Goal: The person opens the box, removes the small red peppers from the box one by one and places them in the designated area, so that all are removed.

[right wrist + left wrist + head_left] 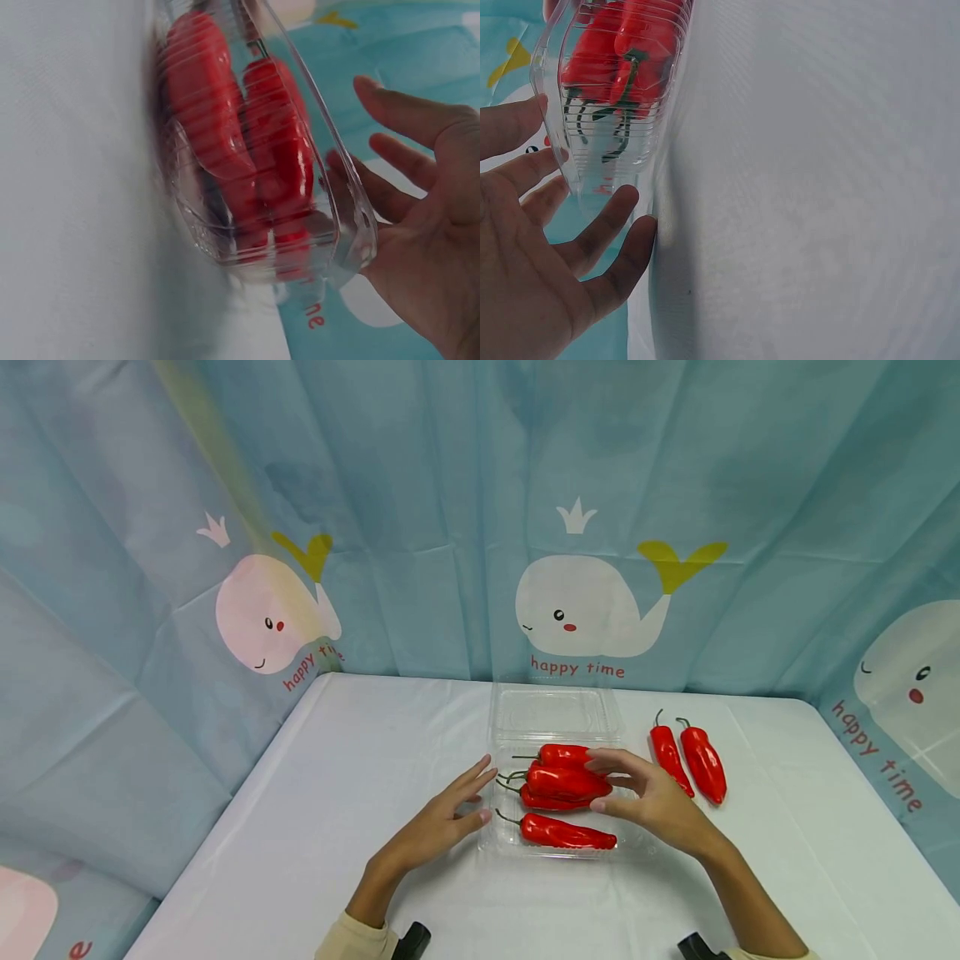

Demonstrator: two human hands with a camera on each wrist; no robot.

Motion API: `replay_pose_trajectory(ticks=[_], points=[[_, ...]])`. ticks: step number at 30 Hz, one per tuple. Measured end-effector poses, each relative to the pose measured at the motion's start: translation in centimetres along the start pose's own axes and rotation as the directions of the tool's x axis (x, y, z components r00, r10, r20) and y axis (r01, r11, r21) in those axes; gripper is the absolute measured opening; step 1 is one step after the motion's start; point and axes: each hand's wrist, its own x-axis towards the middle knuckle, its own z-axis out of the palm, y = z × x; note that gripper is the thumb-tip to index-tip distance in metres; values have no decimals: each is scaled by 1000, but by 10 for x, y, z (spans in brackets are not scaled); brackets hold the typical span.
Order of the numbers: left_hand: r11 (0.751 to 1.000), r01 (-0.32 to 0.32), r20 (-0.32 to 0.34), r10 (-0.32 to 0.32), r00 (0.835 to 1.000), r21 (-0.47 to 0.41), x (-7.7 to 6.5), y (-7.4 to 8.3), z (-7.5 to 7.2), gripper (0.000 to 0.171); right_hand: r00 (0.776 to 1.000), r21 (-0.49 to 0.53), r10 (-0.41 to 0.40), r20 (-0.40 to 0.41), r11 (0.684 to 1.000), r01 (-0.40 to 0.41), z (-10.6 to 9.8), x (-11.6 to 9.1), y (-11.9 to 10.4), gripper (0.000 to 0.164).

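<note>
A clear plastic clamshell box [547, 853] holds several red peppers [562, 782] with thin green stems, one pepper [566, 832] lying apart along the near side. My left hand [438, 822] is at the box's left end, fingers spread and extended. In the left wrist view its fingertips are right at the box wall [562, 161]. At the right end, my right hand [656, 802] has its fingers loosely bent, over the tips of the peppers in the head view. The right wrist view shows that hand [431, 202] beside the box rim [352, 202], its thumb free.
The box's hinged lid [555, 714] lies folded back on the far side. Two more red peppers [703, 764] lie on the white tablecloth [390, 735] to the right of the box. A blue curtain [420, 527] printed with whales hangs behind the table.
</note>
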Motion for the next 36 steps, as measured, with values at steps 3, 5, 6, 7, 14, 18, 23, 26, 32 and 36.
replay_pose_trajectory(ticks=[3, 5, 6, 7, 14, 18, 23, 26, 32, 36], points=[[1000, 1, -1, -1, 1000, 3, 0, 0, 0, 64, 1000, -21, -1, 4, 1000, 1, 3, 1, 0, 64], [1000, 3, -1, -3, 1000, 7, 0, 1, 0, 64, 1000, -35, 2, 2, 999, -2, 5, 1, 0, 63], [1000, 4, -1, -4, 1000, 8, 0, 1, 0, 64, 1000, -42, 5, -2, 999, -5, 6, 1, 0, 63], [1000, 3, -1, -3, 1000, 8, 0, 1, 0, 64, 1000, -49, 10, -7, 999, -10, 7, 1, 0, 63], [1000, -6, -9, 6, 1000, 13, 1, 0, 1, 64, 1000, -84, 18, -26, 996, -20, 12, 2, 0, 63], [1000, -1, -9, 1, 1000, 15, 1, 1, 1, 64, 999, -108, 23, -46, 994, -28, 15, 3, 0, 63], [1000, 7, -6, -7, 1000, 8, 1, 1, 1, 64, 997, -160, 17, -76, 987, -29, 19, 4, 1, 60], [1000, 8, -6, -8, 1000, 5, 1, 1, 1, 64, 996, -181, 22, -83, 983, -37, 20, 4, 1, 59], [1000, 5, -7, -5, 1000, 6, 1, 0, 1, 64, 996, -228, 31, -87, 972, -50, 24, 4, 0, 61], [1000, 3, -9, -3, 1000, 10, 1, 0, 1, 64, 996, -269, 19, -83, 962, -41, 26, 4, 0, 62]])
